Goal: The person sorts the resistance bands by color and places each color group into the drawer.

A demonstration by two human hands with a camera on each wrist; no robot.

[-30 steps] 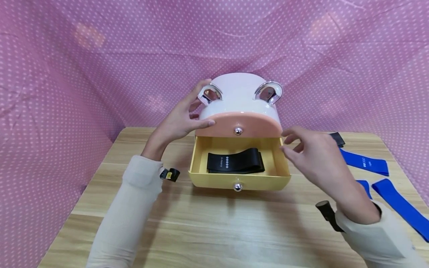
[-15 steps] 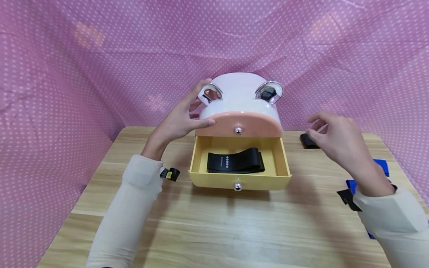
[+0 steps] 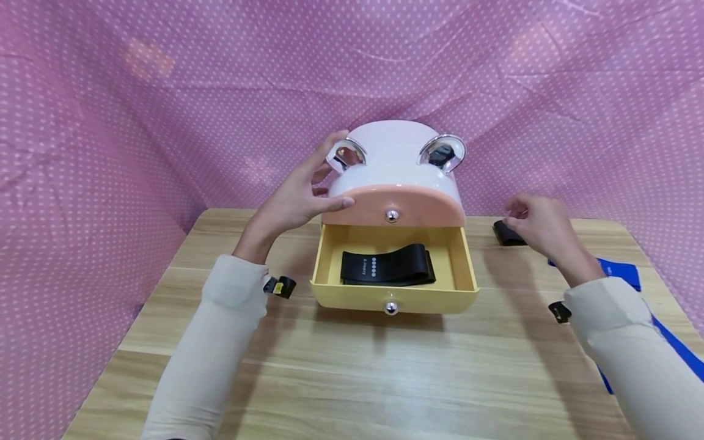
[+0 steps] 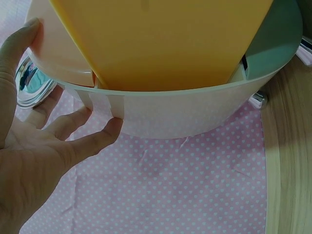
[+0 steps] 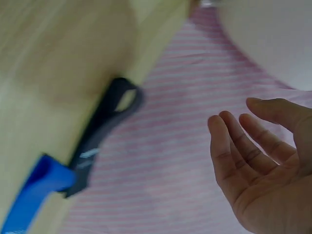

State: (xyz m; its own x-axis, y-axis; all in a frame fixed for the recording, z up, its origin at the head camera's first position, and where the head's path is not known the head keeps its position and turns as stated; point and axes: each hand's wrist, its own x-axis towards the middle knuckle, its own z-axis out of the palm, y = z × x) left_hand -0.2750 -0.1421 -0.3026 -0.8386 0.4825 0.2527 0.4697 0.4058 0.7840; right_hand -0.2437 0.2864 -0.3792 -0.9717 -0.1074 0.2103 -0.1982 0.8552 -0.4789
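Note:
A white drawer box [image 3: 393, 153] with two silver ear-shaped loops stands at the table's back. Its orange upper drawer [image 3: 423, 208] is closed, while the yellow lower drawer [image 3: 346, 298] is pulled out. Inside that drawer lies a folded black resistance band [image 3: 385, 267] marked X-Heavy. My left hand [image 3: 291, 198] holds the box's left side, thumb on the orange front and fingertips on the white wall [image 4: 180, 112]. My right hand [image 3: 541, 225] hovers, fingers loosely bent, near another black band [image 3: 506, 234]. The right wrist view shows that band [image 5: 97, 134] apart from the fingers.
Blue bands [image 3: 624, 273] lie at the table's right, partly hidden under my right forearm. In the right wrist view one blue band [image 5: 36, 190] touches the black band's end. Pink dotted cloth [image 3: 264, 79] hangs behind the wooden table [image 3: 341, 373].
My right hand has moved away from the yellow drawer's right edge, over to the black band at the back right, and then lowered slightly. My left hand and the box stay put.

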